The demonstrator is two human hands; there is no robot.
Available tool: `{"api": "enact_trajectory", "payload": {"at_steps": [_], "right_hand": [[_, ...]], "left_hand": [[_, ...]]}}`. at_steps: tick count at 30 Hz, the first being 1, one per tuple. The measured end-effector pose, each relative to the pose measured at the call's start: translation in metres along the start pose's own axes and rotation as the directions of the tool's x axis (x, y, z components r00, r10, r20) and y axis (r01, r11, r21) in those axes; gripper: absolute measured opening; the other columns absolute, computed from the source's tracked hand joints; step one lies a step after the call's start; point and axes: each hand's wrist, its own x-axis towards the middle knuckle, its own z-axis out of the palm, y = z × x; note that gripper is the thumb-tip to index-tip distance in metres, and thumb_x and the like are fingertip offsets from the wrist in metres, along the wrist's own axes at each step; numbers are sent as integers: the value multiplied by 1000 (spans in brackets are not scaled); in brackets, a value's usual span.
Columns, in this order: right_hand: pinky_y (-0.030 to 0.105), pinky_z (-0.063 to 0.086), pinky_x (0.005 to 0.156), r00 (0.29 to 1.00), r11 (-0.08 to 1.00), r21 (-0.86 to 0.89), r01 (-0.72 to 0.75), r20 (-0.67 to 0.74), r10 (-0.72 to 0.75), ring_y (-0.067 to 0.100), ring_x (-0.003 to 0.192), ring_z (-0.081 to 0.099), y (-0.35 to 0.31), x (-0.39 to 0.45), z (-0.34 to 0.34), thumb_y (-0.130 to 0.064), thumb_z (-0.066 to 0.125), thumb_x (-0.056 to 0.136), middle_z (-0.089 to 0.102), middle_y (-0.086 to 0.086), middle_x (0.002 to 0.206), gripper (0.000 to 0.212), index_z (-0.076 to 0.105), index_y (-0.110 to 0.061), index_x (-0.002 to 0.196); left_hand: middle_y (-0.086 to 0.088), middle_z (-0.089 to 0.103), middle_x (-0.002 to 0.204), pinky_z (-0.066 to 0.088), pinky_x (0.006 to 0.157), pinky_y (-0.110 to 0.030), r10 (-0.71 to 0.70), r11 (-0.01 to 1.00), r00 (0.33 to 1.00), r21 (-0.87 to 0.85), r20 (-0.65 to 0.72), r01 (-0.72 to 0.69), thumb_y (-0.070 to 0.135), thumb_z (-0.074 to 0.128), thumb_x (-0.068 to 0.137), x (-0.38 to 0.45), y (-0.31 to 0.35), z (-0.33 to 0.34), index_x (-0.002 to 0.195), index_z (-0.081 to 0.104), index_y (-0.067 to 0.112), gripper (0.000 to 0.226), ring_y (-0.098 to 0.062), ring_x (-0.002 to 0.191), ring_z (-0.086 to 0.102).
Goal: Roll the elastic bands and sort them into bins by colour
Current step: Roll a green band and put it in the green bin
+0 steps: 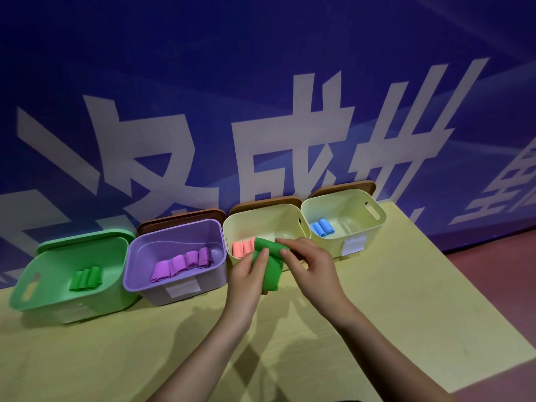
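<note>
Yellow table (406, 300) against a blue lettered wall. Your left hand (246, 274) and right hand (311, 265) both pinch the green band (271, 266), partly rolled, above the table, at 6 o'clock of the peach-roll bin (290, 211); green bin (58, 294) at 9 o'clock.

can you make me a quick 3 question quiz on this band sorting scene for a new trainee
1. True or false: both hands hold the green band above the table.
2. Which bin holds the blue rolls? A: the green bin. B: the purple bin. C: the far-right cream bin.
3. Fill in: by colour, the held band belongs in the ____ bin.

Key
1. True: the left hand and right hand both have a grip on it.
2. C.
3. Green, where green rolls already lie.
</note>
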Motion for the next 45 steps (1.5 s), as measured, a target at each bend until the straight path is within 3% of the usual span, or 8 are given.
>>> {"api": "enact_trajectory", "payload": {"at_steps": [7, 17, 22, 28, 31, 38, 43, 45], "right_hand": [[21, 46, 72, 971, 948, -213, 237, 28, -236, 11, 79, 56, 10, 2, -4, -21, 53, 90, 59, -1, 86, 30, 69, -19, 116], [25, 47, 75, 928, 878, -305, 369, 63, -368, 18, 85, 57, 13, 2, -1, -9, 58, 90, 60, 1, 90, 29, 69, -14, 116], [18, 45, 76, 978, 970, -128, 209, 34, -206, 8, 83, 57, 2, 1, -2, -22, 56, 90, 58, -6, 90, 27, 70, -21, 113], [19, 48, 71, 965, 982, 72, -177, 209, 159, 2, 70, 60, -6, 2, -2, -14, 50, 98, 64, -12, 74, 25, 66, -20, 117], [15, 45, 66, 957, 971, 98, -218, 218, 192, 1, 63, 58, -7, 2, -2, -8, 51, 96, 61, -14, 64, 24, 68, -10, 114], [17, 47, 66, 959, 975, 69, -211, 205, 193, 6, 66, 57, -3, 2, 2, -7, 56, 93, 66, 1, 78, 25, 71, -13, 112], [48, 55, 79, 962, 971, 91, -223, 180, 204, 30, 88, 63, 1, 3, 2, -27, 57, 86, 72, 1, 94, 28, 71, -27, 111], [48, 53, 82, 964, 972, 80, -220, 171, 204, 31, 89, 63, 1, 2, 3, -29, 57, 83, 72, 1, 96, 31, 71, -28, 111]], "left_hand": [[-2, 49, 68, 36, 44, -16, 13, 999, 999, 30, 41, -14, 12, 47, 99, 2, 4, -4, 84, 60, 16, 20, -8, 56, 44], [3, 55, 70, 39, 52, -19, -60, 998, 998, -24, 20, 60, 29, 53, 96, 1, 9, -7, 84, 66, 17, 21, -10, 65, 48], [7, 56, 65, 36, 54, -22, -82, 994, 996, -73, 26, 84, 26, 55, 95, 1, 8, -9, 85, 66, 16, 18, -9, 63, 47], [5, 57, 70, 33, 53, -20, -54, 996, 996, -65, 65, 58, 22, 52, 97, 2, 6, -9, 88, 65, 20, 16, -7, 62, 46], [4, 59, 77, 33, 52, -18, -30, 998, 994, -44, 102, 34, 20, 50, 98, 3, 5, -10, 95, 64, 22, 15, -6, 66, 48], [2, 48, 66, 29, 43, -14, -82, 993, 995, -78, 63, 87, 19, 52, 97, 4, 0, -10, 88, 63, 10, 17, -3, 47, 38], [-1, 47, 65, 33, 45, -18, -97, 985, 991, -135, 93, 110, 17, 55, 95, 5, 0, -13, 93, 63, 4, 15, -8, 46, 38], [-1, 51, 65, 41, 48, -19, -109, 973, 988, -190, 105, 128, 13, 54, 95, 4, 1, -12, 90, 65, 8, 13, -9, 49, 43]]}}
